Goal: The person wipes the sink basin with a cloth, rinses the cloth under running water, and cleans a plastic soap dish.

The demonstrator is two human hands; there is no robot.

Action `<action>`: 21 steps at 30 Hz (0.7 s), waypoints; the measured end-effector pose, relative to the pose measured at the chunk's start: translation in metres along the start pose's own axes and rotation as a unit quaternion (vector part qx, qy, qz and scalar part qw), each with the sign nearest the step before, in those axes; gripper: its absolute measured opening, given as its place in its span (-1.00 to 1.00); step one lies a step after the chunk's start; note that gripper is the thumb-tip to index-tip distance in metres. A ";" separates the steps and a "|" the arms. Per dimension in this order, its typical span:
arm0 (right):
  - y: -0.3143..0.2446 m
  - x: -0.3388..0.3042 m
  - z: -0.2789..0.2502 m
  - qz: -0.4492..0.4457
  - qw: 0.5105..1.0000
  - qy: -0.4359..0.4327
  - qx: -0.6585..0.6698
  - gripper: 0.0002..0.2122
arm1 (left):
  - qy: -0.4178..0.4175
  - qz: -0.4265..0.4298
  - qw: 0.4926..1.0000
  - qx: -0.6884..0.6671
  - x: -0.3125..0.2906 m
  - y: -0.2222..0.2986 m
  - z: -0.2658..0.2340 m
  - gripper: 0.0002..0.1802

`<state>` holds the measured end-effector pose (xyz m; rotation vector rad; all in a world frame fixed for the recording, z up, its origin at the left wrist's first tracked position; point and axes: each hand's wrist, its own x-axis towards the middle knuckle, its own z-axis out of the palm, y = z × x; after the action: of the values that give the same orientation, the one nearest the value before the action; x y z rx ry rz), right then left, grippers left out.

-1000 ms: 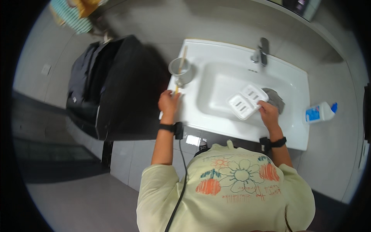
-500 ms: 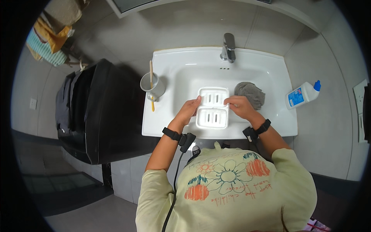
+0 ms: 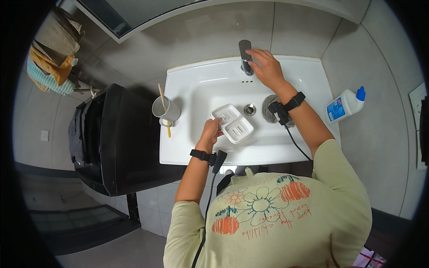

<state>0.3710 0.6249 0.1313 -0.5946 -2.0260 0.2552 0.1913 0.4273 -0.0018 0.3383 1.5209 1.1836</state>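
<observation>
Head view: half a second ago both hands held the soap dish (image 3: 232,123); now only the left hand (image 3: 210,133) grips it, closed on its left side, while the right hand (image 3: 268,71) is up at the faucet (image 3: 245,48). Its thumb and fingers are loosely parted beside the lever; whether the fingertips touch it, I cannot tell. The dish, square to the front edge of the sink (image 3: 178,154) before, now sits turned aslant over the basin, left of centre and nearer the front edge. Beside it the drain (image 3: 250,109), covered earlier, shows.

Most left fingers are hidden under the dish. The right wrist and its black strap device (image 3: 279,114) cover much of the grey cloth (image 3: 267,108), toward the sink's right edge.

The dish is glossy white, with two rounded, slotted compartments. The cloth is crumpled and textured; the faucet, dark and shiny. A greyish mug (image 3: 174,109) with a looped handle stands by the left edge, a slim wooden stick (image 3: 161,91) leaning in it.
</observation>
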 end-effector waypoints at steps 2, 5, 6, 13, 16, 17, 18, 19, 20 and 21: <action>0.004 0.001 0.005 0.015 1.000 0.001 -0.006 -0.76 | 0.004 0.007 1.000 -0.004 0.001 0.001 0.006 -0.64; 0.014 -0.006 0.005 0.015 0.999 0.006 -0.030 -0.76 | 0.004 -0.003 1.000 0.007 0.005 0.003 0.007 -0.65; 0.019 -0.006 0.006 0.016 0.999 0.003 -0.044 -0.76 | 0.007 -0.006 1.000 0.028 0.011 0.007 0.007 -0.65; 0.013 -0.002 0.015 0.092 0.994 -0.052 0.008 -0.73 | -0.027 -0.007 0.999 0.015 0.040 0.006 -0.007 -0.60; 0.018 0.001 0.024 0.069 0.996 -0.054 -0.029 -0.74 | -0.027 -0.011 0.999 0.020 0.045 0.009 -0.005 -0.61; 0.020 0.002 0.026 0.049 0.996 -0.054 -0.048 -0.75 | -0.027 -0.016 0.999 0.023 0.046 0.010 -0.003 -0.61; 0.022 0.003 0.026 0.029 0.996 -0.068 -0.056 -0.75 | -0.028 -0.021 0.999 0.026 0.048 0.011 0.000 -0.61; 0.015 0.011 0.024 0.009 0.995 -0.082 -0.061 -0.76 | -0.037 -0.026 0.999 0.023 0.048 0.012 -0.001 -0.62; 0.012 0.015 0.023 -0.011 0.993 -0.096 -0.066 -0.76 | -0.046 -0.031 0.998 0.020 0.049 0.011 0.000 -0.62; 0.013 0.013 0.026 -0.015 0.991 -0.104 -0.081 -0.76 | -0.054 -0.037 0.998 0.017 0.050 0.010 0.002 -0.62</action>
<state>0.3470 0.6445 0.1225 -0.6597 -2.2709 0.1387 0.1719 0.4702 -0.0221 0.3606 1.4479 1.0665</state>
